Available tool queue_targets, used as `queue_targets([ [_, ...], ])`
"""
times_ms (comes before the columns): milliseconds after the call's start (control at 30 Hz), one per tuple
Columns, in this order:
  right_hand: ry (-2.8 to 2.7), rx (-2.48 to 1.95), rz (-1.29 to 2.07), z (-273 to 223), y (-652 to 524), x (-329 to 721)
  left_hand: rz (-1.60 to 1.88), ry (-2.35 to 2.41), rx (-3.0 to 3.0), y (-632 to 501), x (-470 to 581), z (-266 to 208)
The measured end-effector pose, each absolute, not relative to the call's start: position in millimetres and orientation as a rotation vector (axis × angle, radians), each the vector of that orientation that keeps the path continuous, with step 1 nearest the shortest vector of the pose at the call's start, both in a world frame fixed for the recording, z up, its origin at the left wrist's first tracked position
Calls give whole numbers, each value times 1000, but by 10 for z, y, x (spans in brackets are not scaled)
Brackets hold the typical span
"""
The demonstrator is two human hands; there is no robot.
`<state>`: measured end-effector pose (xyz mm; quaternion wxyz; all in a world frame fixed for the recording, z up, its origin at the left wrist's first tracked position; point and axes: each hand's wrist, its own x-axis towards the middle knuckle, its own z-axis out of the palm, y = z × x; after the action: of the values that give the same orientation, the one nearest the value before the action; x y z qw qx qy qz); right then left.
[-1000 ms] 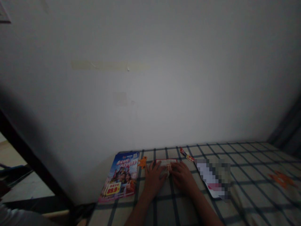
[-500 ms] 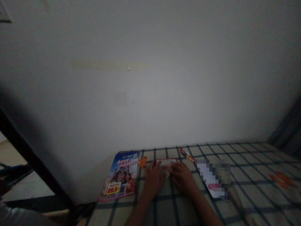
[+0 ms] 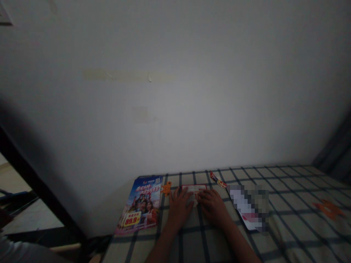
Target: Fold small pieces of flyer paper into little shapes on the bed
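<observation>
A small red-and-white printed paper (image 3: 195, 187), which looks like a folded leaflet, lies on the checked cloth (image 3: 189, 244) between my hands. My left hand (image 3: 179, 209) rests palm down over the paper's left part, its fingers stretched and spread. From the other side my right hand (image 3: 212, 207) lies on the right part, fingers slightly bent and apart, tips pointing inward. The lower part of the paper is largely covered by my fingers. Left of my left hand is a fanned stack of blue and pink flyers (image 3: 144, 202) showing people and "89.9".
A blurred-out white card (image 3: 244, 208) with a patterned strap (image 3: 218, 180) lies to the right. Orange figures (image 3: 166, 188) show on the cloth. A pale wall (image 3: 208, 102) rises behind the surface. A dark slanted bar (image 3: 41, 190) stands at the left.
Very little differs. The fingers of my right hand have shifted slightly on the paper; my left hand stays in place.
</observation>
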<state>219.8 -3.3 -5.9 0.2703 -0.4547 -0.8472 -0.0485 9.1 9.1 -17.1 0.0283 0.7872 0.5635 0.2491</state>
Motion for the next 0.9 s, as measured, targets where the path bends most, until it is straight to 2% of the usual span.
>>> queue_targets([
  [900,-2261,-1209,-103,-23,-54,2183,732,1767,2407,69,107,-116],
])
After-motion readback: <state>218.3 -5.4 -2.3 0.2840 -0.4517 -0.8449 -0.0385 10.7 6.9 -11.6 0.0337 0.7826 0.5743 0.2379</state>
